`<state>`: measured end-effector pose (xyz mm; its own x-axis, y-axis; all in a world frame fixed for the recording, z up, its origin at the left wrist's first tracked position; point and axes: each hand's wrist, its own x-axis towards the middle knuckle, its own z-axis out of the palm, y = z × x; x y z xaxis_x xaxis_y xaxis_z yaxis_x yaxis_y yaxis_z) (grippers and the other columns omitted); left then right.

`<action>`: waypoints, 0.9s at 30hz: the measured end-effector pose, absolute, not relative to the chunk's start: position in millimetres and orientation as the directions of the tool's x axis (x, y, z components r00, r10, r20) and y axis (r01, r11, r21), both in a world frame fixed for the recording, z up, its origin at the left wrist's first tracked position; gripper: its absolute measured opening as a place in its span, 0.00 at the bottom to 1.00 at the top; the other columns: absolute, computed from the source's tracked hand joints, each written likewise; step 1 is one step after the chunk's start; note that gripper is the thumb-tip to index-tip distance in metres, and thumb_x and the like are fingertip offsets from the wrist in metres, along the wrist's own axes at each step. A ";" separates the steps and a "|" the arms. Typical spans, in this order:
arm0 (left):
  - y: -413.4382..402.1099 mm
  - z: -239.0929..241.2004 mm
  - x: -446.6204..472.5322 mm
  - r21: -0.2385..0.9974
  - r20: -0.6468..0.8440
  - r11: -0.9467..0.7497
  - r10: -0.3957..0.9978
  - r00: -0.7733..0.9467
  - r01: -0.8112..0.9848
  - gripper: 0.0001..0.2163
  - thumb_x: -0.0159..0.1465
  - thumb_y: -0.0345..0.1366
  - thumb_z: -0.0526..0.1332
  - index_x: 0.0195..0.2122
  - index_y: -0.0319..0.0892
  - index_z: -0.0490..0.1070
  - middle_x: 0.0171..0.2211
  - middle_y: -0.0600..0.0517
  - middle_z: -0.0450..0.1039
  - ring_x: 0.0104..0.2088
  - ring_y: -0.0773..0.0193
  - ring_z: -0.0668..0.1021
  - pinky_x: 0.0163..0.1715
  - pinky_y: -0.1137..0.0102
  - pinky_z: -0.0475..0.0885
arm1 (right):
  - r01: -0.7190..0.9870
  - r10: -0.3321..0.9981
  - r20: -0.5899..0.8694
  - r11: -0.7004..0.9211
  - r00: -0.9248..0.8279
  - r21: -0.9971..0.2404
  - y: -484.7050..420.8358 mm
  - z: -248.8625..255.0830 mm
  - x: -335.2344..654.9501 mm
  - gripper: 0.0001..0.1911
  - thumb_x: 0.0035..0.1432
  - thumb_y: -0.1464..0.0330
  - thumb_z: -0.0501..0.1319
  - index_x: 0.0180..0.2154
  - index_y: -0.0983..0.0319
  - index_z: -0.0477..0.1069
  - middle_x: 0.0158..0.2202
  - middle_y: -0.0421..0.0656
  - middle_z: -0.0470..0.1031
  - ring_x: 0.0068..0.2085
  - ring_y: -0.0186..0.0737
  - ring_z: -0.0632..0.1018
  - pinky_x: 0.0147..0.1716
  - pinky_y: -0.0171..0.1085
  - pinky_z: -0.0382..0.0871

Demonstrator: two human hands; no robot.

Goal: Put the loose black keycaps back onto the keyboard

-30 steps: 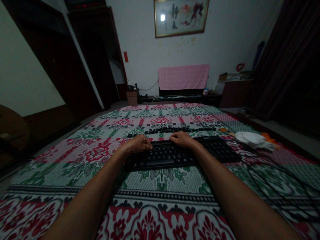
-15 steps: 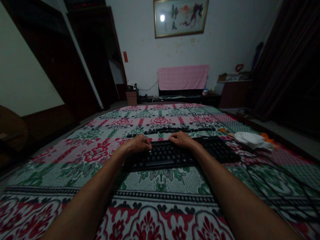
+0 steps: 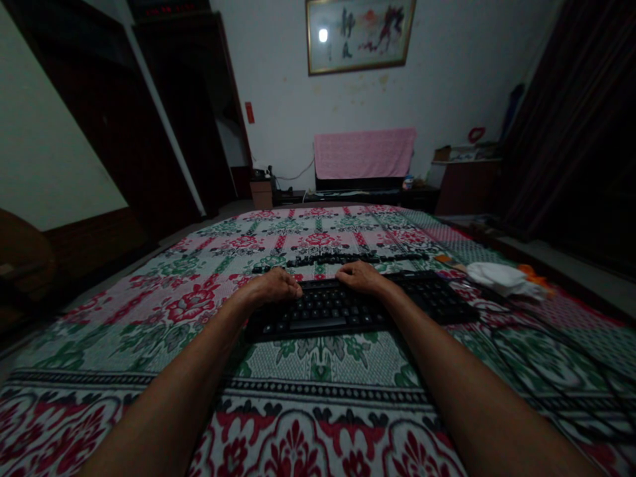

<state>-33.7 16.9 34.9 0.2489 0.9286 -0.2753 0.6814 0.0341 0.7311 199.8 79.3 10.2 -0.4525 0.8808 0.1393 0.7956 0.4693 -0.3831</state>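
A black keyboard (image 3: pixel 318 323) lies on a flower-patterned bedspread (image 3: pixel 318 364), its long light-marked space bar towards me. My left hand (image 3: pixel 278 285) is over the keyboard's back left part, fingers curled together and thumb tip low at the keys. Whatever is between those fingers is hidden. Bent over the back edge near the middle, my right hand (image 3: pixel 358 275) grips the keyboard, its fingertips partly out of sight. Just behind both hands, small black keycaps (image 3: pixel 342 258) are strung out in a loose row.
Right of the keyboard lie a white cloth or bag (image 3: pixel 497 277), something orange (image 3: pixel 535 279) and a small brown-orange item (image 3: pixel 444 259). Black cable (image 3: pixel 527 381) loops over the bedspread at the right. A pink cloth (image 3: pixel 364 154) hangs by the far wall.
My left thumb and fingers have shifted very slightly at the keys. My right hand and the keyboard stay where they were.
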 end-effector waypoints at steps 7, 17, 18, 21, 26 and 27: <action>16.4 35.1 -30.6 0.740 -0.225 0.023 0.950 0.215 0.673 0.12 0.43 0.42 0.62 0.22 0.36 0.72 0.14 0.58 0.60 0.16 0.74 0.60 0.17 0.75 0.54 | 0.639 0.754 0.279 0.653 -0.595 -0.406 62.9 15.7 176.0 0.14 0.52 0.65 0.53 0.35 0.60 0.75 0.34 0.41 0.76 0.34 0.36 0.73 0.31 0.30 0.61; 18.0 31.3 -34.8 0.742 -0.173 -0.008 0.964 0.203 0.671 0.10 0.43 0.39 0.62 0.22 0.36 0.72 0.14 0.59 0.61 0.17 0.74 0.60 0.17 0.76 0.53 | 0.551 0.669 0.354 0.741 -0.653 -0.383 41.8 14.0 152.1 0.13 0.50 0.64 0.57 0.37 0.61 0.73 0.36 0.43 0.74 0.37 0.37 0.72 0.34 0.33 0.62; 18.6 30.1 -35.5 0.743 -0.175 -0.003 0.964 0.200 0.669 0.10 0.43 0.39 0.62 0.22 0.36 0.72 0.14 0.59 0.61 0.17 0.74 0.60 0.17 0.76 0.54 | 0.553 0.671 0.355 0.739 -0.651 -0.383 42.2 13.1 152.2 0.13 0.50 0.64 0.57 0.38 0.61 0.73 0.36 0.43 0.74 0.38 0.38 0.72 0.35 0.33 0.62; 18.9 28.9 -36.6 0.742 -0.188 0.014 0.964 0.188 0.670 0.09 0.44 0.38 0.61 0.23 0.37 0.72 0.13 0.59 0.61 0.16 0.75 0.59 0.16 0.77 0.53 | 0.555 0.672 0.352 0.739 -0.652 -0.382 43.9 10.5 152.0 0.13 0.51 0.64 0.57 0.38 0.61 0.73 0.36 0.43 0.74 0.38 0.38 0.72 0.36 0.34 0.63; 15.1 33.9 -34.1 0.751 -0.256 0.066 0.946 0.198 0.657 0.10 0.45 0.40 0.61 0.21 0.37 0.69 0.11 0.60 0.57 0.14 0.74 0.58 0.14 0.76 0.52 | 0.568 0.690 0.349 0.722 -0.634 -0.395 44.7 7.5 151.4 0.13 0.51 0.64 0.56 0.39 0.60 0.72 0.39 0.43 0.74 0.41 0.39 0.72 0.40 0.36 0.63; 14.5 34.9 -33.2 0.755 -0.261 0.068 0.944 0.203 0.652 0.10 0.45 0.40 0.61 0.21 0.37 0.68 0.11 0.60 0.57 0.14 0.74 0.58 0.14 0.75 0.52 | 0.569 0.693 0.348 0.719 -0.632 -0.400 44.6 7.3 151.5 0.14 0.51 0.63 0.56 0.39 0.60 0.72 0.39 0.43 0.74 0.41 0.39 0.72 0.41 0.36 0.62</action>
